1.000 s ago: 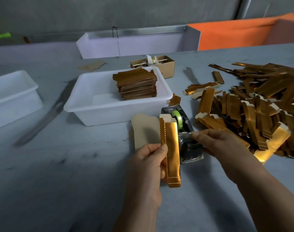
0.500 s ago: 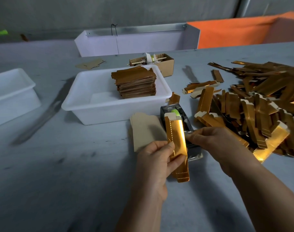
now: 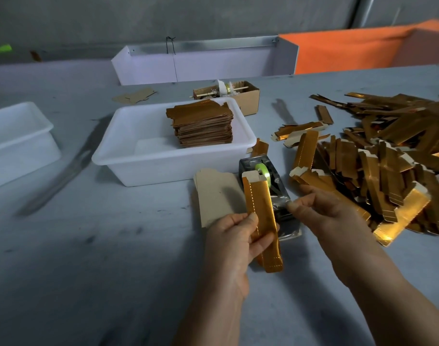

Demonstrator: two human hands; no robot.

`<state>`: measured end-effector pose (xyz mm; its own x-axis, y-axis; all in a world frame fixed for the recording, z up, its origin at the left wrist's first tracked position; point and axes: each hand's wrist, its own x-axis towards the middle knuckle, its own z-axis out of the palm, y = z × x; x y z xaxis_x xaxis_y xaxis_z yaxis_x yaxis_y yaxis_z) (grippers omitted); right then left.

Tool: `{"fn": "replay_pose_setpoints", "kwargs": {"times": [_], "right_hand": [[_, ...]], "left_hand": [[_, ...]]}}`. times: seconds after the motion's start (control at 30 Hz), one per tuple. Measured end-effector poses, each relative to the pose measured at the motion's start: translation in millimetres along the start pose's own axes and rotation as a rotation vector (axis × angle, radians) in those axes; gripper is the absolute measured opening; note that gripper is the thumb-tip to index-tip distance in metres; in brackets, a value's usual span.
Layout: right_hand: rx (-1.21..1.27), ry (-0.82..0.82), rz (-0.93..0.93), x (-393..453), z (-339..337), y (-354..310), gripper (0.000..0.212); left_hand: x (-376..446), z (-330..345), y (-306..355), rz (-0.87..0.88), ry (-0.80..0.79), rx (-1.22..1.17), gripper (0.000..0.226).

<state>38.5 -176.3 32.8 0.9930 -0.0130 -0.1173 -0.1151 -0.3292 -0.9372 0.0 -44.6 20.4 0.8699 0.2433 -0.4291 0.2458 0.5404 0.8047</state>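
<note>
Pinching tape [image 3: 281, 202] at the dispenser [image 3: 259, 163], the right grip [image 3: 323, 212] readies sealing the gold carton [image 3: 262, 213] clasped by the left grip [image 3: 234, 237]; a pile of folded cartons [image 3: 388, 158] is done, a stack of flat blanks [image 3: 203, 126] is left.

Narrow, flat gold foil carton [image 3: 262, 208], dotted edges, pale flap on top, stands nearly upright; fingers [image 3: 263, 242] of the left hand [image 3: 232, 248] pinch its lower half; clear tape strip [image 3: 280, 202] runs from right hand [image 3: 325, 216] fingertips [image 3: 296, 203] towards the carton's edge.

table: grey [image 3: 63, 270] | wall: grey, behind [image 3: 188, 16] | panel: orange, far right [image 3: 350, 51] | light: dim
</note>
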Motion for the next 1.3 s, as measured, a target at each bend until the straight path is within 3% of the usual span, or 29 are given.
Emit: {"fn": "replay_pose_setpoints", "kwargs": {"times": [0.3,0.77,0.97,1.17,1.3], "right_hand": [[-0.189,0.105,-0.138,-7,7,10,0.016],[-0.133,0.119,-0.202,-10,14,28,0.017],[-0.415,0.156,-0.298,-6,12,24,0.027],[-0.066,0.142,-0.158,-17,-7,23,0.009],[0.102,-0.003,-0.135,-32,-22,7,0.013]], "left_hand": [[3,10,-1,0.16,0.023,0.265,0.008],[-2,19,-1,0.226,-0.002,0.4,0.015],[0,20,0,0.205,0.024,0.467,0.01],[-6,20,7,0.136,0.011,0.48,0.005],[-15,18,13,0.032,-0.041,0.319,0.006]]}}
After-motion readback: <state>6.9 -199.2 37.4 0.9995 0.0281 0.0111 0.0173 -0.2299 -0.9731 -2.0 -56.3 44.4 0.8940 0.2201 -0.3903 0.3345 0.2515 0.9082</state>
